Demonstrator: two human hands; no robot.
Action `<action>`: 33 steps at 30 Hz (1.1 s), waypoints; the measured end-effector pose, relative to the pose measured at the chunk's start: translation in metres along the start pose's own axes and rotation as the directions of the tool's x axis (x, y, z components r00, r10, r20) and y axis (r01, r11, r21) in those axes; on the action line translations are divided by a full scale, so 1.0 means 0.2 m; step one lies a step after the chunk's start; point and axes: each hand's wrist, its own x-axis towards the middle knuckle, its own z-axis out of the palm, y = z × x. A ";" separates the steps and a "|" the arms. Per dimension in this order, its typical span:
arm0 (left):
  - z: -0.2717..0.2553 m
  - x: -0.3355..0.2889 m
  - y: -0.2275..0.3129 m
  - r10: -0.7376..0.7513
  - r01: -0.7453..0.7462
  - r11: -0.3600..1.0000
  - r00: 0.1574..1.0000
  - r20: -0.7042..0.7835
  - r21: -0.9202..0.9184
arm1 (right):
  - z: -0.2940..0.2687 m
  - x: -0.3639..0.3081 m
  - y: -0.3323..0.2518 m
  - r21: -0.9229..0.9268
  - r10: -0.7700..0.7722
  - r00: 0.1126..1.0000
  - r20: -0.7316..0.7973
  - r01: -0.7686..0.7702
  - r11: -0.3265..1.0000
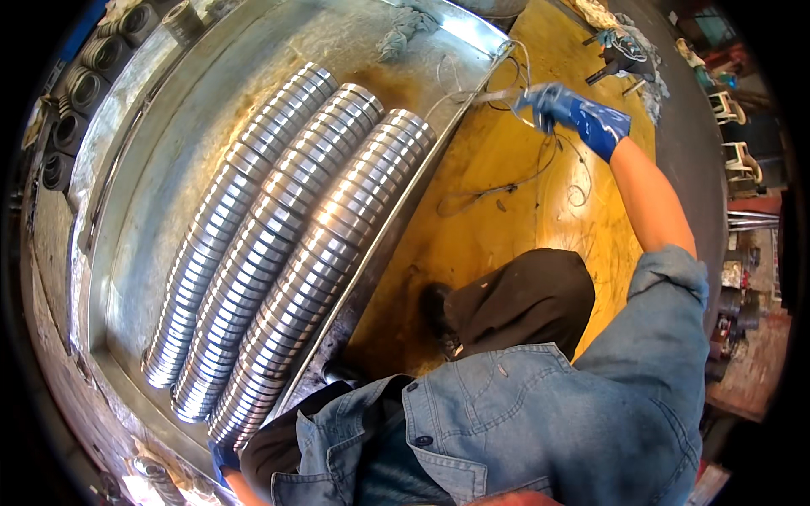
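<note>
Three long rows of shiny metal rings, a left row (pixel 232 219), a middle row (pixel 274 228) and a right row (pixel 329 244), lie side by side in a shallow metal tray (pixel 118 253). My right hand (pixel 548 108), in a blue glove and slightly blurred, is closed on a thin looped wire (pixel 525 63) beyond the tray's far right edge. My left hand (pixel 223 460), also blue-gloved, is by the near end of the right row. Its fingers are mostly hidden, so its grip does not show.
A crumpled grey-green rag (pixel 407 34) lies at the tray's far end. Loose wire (pixel 481 196) lies on the yellow floor (pixel 540 194) right of the tray. Dark ring-shaped parts (pixel 101 55) line the far left. Tools and rags (pixel 629 59) sit at the far right.
</note>
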 end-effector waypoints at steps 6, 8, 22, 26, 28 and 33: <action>-0.03 -0.05 0.00 -0.013 0.013 1.000 1.000 -0.012 0.014 | 0.22 -0.33 -0.25 -0.900 0.305 0.923 0.233 0.086 0.428; 0.03 0.02 0.03 0.001 -0.001 1.000 1.000 0.013 0.008 | -0.02 -0.04 0.37 -0.953 0.141 0.989 0.049 0.004 0.302; 0.05 0.02 0.00 0.009 -0.008 1.000 1.000 0.014 -0.011 | 0.40 0.16 0.30 -0.731 -0.274 0.958 -0.078 0.132 0.669; 0.04 0.00 -0.02 -0.001 0.001 1.000 1.000 0.012 -0.005 | 0.49 0.09 0.37 0.245 0.430 0.807 0.405 -0.549 0.799; 0.04 0.01 0.00 0.003 -0.003 1.000 1.000 0.020 -0.006 | 0.57 0.03 0.49 0.217 0.461 0.733 0.500 -0.621 0.753; 0.05 -0.03 0.04 0.003 -0.003 1.000 1.000 0.023 -0.002 | 0.95 0.00 0.31 0.579 0.271 0.840 0.470 -0.525 0.624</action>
